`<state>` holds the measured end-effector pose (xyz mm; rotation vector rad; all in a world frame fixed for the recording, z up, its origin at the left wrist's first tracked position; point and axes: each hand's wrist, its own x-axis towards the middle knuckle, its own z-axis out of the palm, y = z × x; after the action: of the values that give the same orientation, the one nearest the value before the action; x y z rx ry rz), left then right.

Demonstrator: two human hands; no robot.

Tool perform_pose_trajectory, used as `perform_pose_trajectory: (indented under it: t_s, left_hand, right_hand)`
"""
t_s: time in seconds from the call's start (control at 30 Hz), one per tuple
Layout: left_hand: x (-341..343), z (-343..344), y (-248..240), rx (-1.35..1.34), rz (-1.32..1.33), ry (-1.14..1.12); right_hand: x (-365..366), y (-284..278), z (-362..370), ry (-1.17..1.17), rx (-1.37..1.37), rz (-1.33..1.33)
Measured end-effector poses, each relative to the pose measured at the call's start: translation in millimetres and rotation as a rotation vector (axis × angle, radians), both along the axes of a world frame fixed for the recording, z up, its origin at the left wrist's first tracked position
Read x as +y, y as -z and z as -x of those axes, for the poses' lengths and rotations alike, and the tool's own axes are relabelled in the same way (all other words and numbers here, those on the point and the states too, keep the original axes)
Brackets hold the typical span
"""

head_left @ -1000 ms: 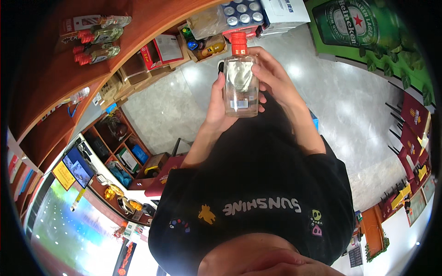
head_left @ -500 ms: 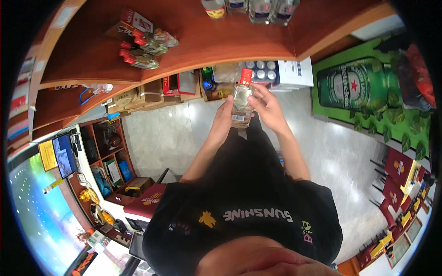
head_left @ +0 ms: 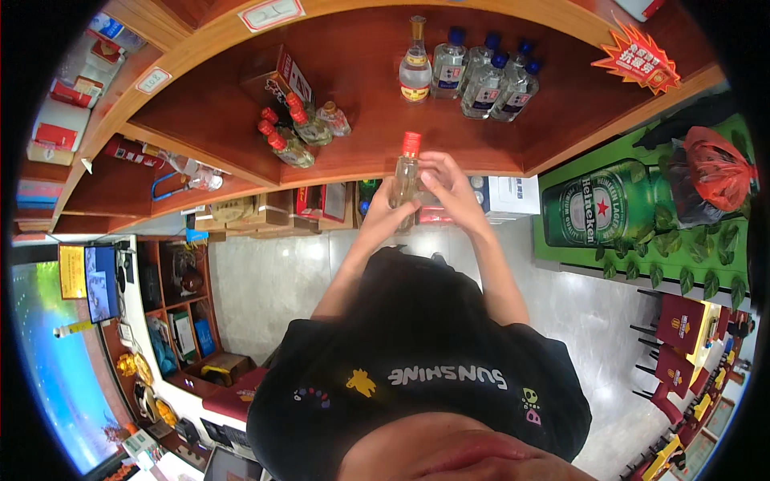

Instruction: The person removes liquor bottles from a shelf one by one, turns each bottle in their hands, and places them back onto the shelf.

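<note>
A clear glass bottle with a red cap stands roughly upright between my hands, in front of the shelf's front edge. My left hand wraps the bottle's lower left side, its thumb across the front. On the other side my right hand is bent around the bottle, with thumb and fingertips at its upper right side. Beyond, on the wooden shelf, several red-capped bottles stand in a group at the left. Several clear bottles with blue caps stand at the right, beside a taller bottle with a gold neck.
A patterned box stands behind the red-capped bottles. Below the shelf, cartons line the floor. At the right is a green display with leaves and a red plastic bag. Chairs stand farther right; a cubby cabinet is at the left.
My view has shifted, so more of the shelf and its bottles shows. The bottle has turned between my hands, now showing a narrower side, and is nearer the shelf edge.
</note>
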<state>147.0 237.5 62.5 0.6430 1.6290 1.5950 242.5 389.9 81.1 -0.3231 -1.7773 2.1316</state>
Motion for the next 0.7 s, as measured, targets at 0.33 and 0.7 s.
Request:
perform_pose_trajectory:
  t_s: [0.33, 0.7]
  left_hand:
    - [4, 75, 13, -0.179, -0.043, 0.279]
    - [-22, 109, 55, 0.858, 0.247, -0.406]
  right_hand:
    - [-4, 17, 59, 0.031, -0.022, -0.082]
    - [-40, 58, 154, 0.292, -0.102, -0.611]
